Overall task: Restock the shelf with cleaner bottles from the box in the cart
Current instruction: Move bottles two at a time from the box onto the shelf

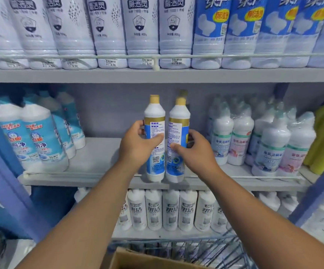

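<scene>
At the front rail [79, 176] of the middle shelf [99, 152], I hold two cleaner bottles upright and side by side, their bases right at that rail, over the open gap between the blue-labelled bottles [39, 140] to the rail's left end and the shrink-wrapped packs [264, 140] toward its right. My left hand [138, 144] wraps the left bottle [155, 136] at mid-label, thumb across the front, fingers curled behind. My right hand [194, 150] grips the right bottle [177, 138] the same way. Whether the bases already rest on the shelf I cannot tell. These look full, so fairly heavy, with stiff plastic walls and a glossy label that may slide; the waist just below the gold band seems the surest hold. Below the rail, the box [138, 259] sits in the cart [215, 249].
</scene>
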